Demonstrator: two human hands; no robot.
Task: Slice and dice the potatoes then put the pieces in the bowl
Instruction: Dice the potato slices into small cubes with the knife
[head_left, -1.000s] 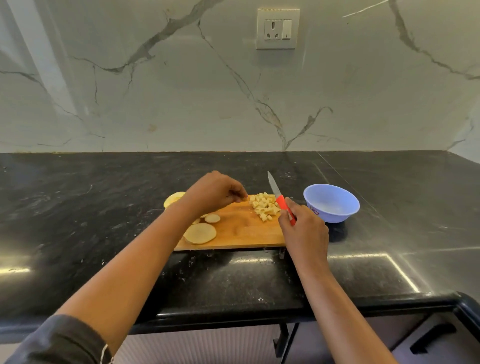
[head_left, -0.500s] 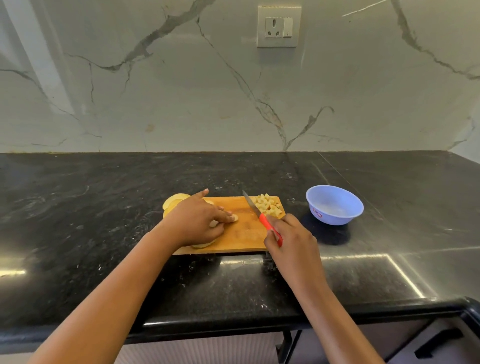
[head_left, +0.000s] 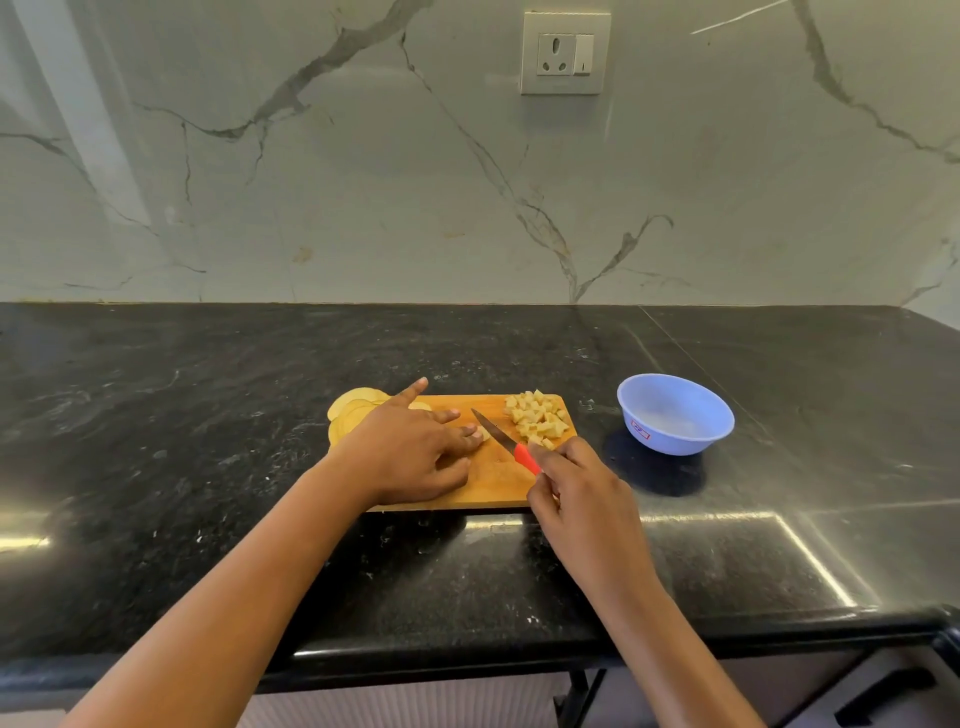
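A wooden cutting board (head_left: 498, 480) lies on the black counter. My left hand (head_left: 410, 452) presses flat on a potato slice near the board's middle, index finger raised; the slice is almost wholly hidden under the fingers. My right hand (head_left: 576, 480) grips a red-handled knife (head_left: 501, 436), its blade pointing up-left with the tip just right of my left fingertips. Diced potato pieces (head_left: 537, 418) are heaped at the board's far right corner. Round potato slices (head_left: 350, 410) overlap at the board's far left edge. A light blue bowl (head_left: 675, 413) stands to the right of the board and looks empty.
The black stone counter (head_left: 208, 415) stretches wide on both sides, with its front edge (head_left: 519, 654) close to me. A marble wall with a socket (head_left: 565, 52) rises behind. Cabinet fronts and a dark drawer handle (head_left: 883, 691) show below the counter.
My left hand moved from the diced pile back to the board's middle and settled flat on a slice. The knife swung left and lowered toward my left fingertips.
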